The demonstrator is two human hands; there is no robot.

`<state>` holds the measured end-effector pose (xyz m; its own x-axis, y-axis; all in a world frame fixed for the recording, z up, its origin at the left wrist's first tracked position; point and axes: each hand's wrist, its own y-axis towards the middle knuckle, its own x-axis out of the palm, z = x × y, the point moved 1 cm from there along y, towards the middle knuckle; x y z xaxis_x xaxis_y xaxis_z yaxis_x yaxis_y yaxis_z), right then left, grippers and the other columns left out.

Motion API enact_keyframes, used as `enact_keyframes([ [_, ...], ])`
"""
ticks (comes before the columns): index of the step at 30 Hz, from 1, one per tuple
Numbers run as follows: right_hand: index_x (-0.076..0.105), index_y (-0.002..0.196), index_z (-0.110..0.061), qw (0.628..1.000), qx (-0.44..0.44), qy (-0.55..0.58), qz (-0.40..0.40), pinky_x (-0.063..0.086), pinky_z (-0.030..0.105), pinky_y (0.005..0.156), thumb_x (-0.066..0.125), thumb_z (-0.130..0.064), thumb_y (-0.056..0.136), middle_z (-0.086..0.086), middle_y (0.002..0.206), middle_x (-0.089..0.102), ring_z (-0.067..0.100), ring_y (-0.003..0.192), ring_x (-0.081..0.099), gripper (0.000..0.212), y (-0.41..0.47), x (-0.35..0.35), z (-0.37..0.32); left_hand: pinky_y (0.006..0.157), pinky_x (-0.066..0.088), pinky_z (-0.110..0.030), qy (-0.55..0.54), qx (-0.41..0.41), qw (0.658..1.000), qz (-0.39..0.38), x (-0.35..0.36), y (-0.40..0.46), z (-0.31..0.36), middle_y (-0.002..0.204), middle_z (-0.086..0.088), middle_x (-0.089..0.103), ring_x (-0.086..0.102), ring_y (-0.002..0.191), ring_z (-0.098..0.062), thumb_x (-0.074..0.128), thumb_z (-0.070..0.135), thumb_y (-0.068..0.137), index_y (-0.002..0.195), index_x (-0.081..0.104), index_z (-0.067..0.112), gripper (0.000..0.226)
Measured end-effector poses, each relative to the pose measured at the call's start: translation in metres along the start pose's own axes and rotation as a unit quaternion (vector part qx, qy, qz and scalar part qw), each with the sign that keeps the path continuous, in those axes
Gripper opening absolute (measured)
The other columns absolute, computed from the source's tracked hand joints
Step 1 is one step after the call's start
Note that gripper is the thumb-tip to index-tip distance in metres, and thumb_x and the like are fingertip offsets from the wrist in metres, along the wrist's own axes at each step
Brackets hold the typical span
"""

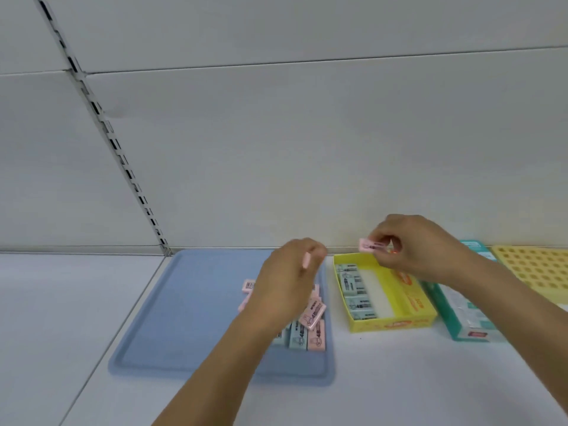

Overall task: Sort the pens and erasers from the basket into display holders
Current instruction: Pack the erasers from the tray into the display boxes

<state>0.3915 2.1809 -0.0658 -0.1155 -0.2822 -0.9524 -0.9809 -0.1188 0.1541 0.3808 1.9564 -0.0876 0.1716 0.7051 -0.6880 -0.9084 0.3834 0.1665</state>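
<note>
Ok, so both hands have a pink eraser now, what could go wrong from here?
1. The right hand pinches its pink eraser by one end above the yellow box; it could slip and land crooked on the blue erasers lined up there.
2. That row is blue, so pink may mix colours.
3. The left hand hides the tray pile and might knock erasers over the rim.

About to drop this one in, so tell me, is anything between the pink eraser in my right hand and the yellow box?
Nothing visible. The right hand pinches the pink eraser just above the open yellow box's far end; blue erasers fill its left side only.
</note>
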Motion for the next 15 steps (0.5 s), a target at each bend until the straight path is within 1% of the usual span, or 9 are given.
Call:
enact_keyframes([
  [1,0.068,0.099,-0.029,0.999,-0.004,-0.034,-0.018,0.046,0.031,0.074,0.065,-0.032,0.083,-0.009,0.093,0.059,0.012,0.082,0.053,0.017,-0.003,0.003,0.000,0.091,0.044,-0.035,0.061,0.059,0.996,-0.023,0.010,0.002,0.003,0.110,0.005,0.063,0.054,0.106,-0.015,0.040,0.034,0.103,0.110,0.065,0.025,0.028],
  [2,0.067,0.102,-0.030,0.997,-0.011,-0.077,-0.029,0.045,0.030,0.076,0.061,-0.035,0.085,-0.009,0.097,0.059,0.013,0.087,0.054,0.019,-0.004,0.007,0.000,0.094,0.041,-0.036,0.108,0.117,0.986,-0.049,0.019,0.004,0.006,0.112,0.007,0.062,0.051,0.111,-0.016,0.039,0.034,0.102,0.110,0.064,0.025,0.028],
  [3,0.065,0.105,-0.030,0.991,-0.020,-0.126,-0.035,0.044,0.030,0.078,0.057,-0.036,0.086,-0.008,0.102,0.058,0.015,0.093,0.054,0.021,-0.005,0.012,-0.001,0.095,0.039,-0.037,0.152,0.163,0.972,-0.071,0.028,0.006,0.006,0.109,0.009,0.060,0.051,0.112,-0.016,0.038,0.036,0.102,0.104,0.062,0.026,0.026],
  [4,0.064,0.107,-0.029,0.983,-0.030,-0.177,-0.037,0.043,0.030,0.081,0.054,-0.036,0.088,-0.007,0.105,0.058,0.017,0.098,0.054,0.023,-0.004,0.015,-0.002,0.097,0.037,-0.039,0.196,0.189,0.958,-0.088,0.036,0.007,0.004,0.105,0.011,0.059,0.050,0.112,-0.016,0.038,0.037,0.101,0.097,0.058,0.028,0.023],
  [5,0.063,0.108,-0.028,0.974,-0.040,-0.219,-0.038,0.039,0.030,0.082,0.052,-0.036,0.088,-0.005,0.107,0.058,0.019,0.101,0.053,0.024,-0.004,0.017,-0.004,0.102,0.033,-0.041,0.237,0.195,0.946,-0.102,0.042,0.009,0.001,0.108,0.011,0.059,0.049,0.115,-0.014,0.037,0.039,0.100,0.097,0.057,0.028,0.023],
  [7,0.063,0.109,-0.026,0.962,-0.053,-0.266,-0.038,0.035,0.031,0.082,0.050,-0.033,0.089,-0.003,0.108,0.056,0.020,0.104,0.051,0.025,-0.003,0.022,-0.007,0.113,0.021,-0.044,0.276,0.176,0.937,-0.123,0.049,0.012,-0.006,0.127,0.012,0.055,0.041,0.127,-0.010,0.036,0.042,0.101,0.115,0.058,0.026,0.030],
  [9,0.062,0.111,-0.023,0.957,-0.050,-0.284,-0.039,0.035,0.032,0.083,0.050,-0.028,0.089,0.000,0.110,0.054,0.022,0.107,0.049,0.026,-0.001,0.027,-0.009,0.117,0.012,-0.043,0.289,0.166,0.934,-0.129,0.051,0.014,-0.007,0.138,0.010,0.049,0.034,0.135,-0.009,0.036,0.043,0.101,0.130,0.053,0.025,0.038],
  [11,0.062,0.111,-0.020,0.959,-0.040,-0.279,-0.038,0.035,0.032,0.082,0.050,-0.024,0.088,0.001,0.112,0.052,0.023,0.108,0.047,0.026,0.000,0.033,-0.009,0.117,0.011,-0.042,0.295,0.168,0.932,-0.130,0.051,0.015,-0.007,0.141,0.009,0.048,0.032,0.137,-0.010,0.036,0.043,0.101,0.135,0.050,0.024,0.041],
  [15,0.066,0.104,-0.018,0.968,-0.031,-0.249,-0.018,0.035,0.033,0.075,0.051,-0.021,0.088,0.001,0.109,0.051,0.022,0.103,0.048,0.022,-0.001,0.040,-0.005,0.116,0.018,-0.043,0.287,0.167,0.934,-0.134,0.053,0.016,-0.008,0.139,0.007,0.049,0.035,0.135,-0.013,0.035,0.043,0.101,0.137,0.048,0.023,0.043],
])
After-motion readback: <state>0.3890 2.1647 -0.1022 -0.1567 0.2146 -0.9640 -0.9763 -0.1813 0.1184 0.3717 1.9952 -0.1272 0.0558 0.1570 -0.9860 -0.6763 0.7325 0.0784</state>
